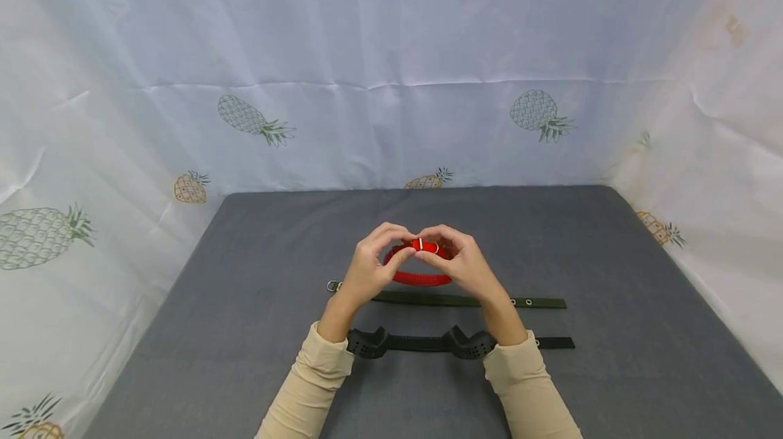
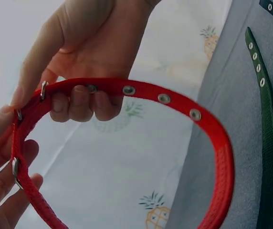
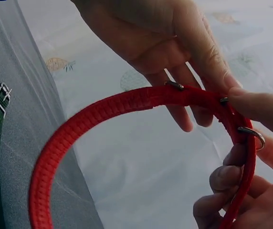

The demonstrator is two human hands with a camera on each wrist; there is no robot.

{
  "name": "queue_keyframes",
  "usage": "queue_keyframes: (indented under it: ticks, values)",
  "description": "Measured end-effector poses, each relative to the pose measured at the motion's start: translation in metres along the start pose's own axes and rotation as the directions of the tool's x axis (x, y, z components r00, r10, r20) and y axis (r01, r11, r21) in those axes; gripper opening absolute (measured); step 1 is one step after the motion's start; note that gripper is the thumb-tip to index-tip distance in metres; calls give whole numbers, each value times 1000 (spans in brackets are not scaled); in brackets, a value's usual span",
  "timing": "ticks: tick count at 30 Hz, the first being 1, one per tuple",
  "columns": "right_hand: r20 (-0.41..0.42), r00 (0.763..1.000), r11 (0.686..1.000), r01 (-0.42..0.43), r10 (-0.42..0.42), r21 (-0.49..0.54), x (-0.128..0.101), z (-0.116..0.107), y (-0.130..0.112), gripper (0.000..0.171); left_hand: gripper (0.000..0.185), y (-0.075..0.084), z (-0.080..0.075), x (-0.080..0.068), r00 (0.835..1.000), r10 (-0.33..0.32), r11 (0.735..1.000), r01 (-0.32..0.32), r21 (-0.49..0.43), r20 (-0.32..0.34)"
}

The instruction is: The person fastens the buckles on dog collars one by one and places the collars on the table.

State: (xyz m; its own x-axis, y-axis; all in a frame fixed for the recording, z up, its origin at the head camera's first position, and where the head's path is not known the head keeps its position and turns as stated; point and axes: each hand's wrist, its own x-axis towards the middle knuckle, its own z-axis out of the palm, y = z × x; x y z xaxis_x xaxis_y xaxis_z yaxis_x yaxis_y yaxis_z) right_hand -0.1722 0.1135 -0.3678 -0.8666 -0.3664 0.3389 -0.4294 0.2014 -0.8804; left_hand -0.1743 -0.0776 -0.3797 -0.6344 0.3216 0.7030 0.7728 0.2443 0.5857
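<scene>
Fingers: both the left hand [image 1: 366,269] and the right hand [image 1: 463,264] pinch the red collar [image 1: 421,278] at its buckle, above the grey surface [image 1: 245,330].
Left wrist: fingers [image 2: 81,102] curl behind the strap; green collar [image 2: 270,138] lies on the surface.
Right wrist: fingertips [image 3: 263,107] meet at the metal ring [image 3: 252,135].

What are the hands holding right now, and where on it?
Both hands, left hand and right hand, pinch the red woven collar with metal eyelets at its buckle end, looped above the grey table.
</scene>
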Motion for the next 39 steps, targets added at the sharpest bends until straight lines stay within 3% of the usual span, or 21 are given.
queue_keyframes:
  ticks: [14,28,39]
  values:
    - [39,999,1000,-31,30,7,1,0,1,26,16,2,-5,0,998,-55,997,57,-57,45]
    - [39,999,999,-25,24,31,1,-1,2,25,19,1,-12,-1,994,-110,991,110,-75,11]
    - [32,999,998,-39,38,42,1,-2,4,22,20,-2,-13,0,995,-94,985,89,-146,-28]
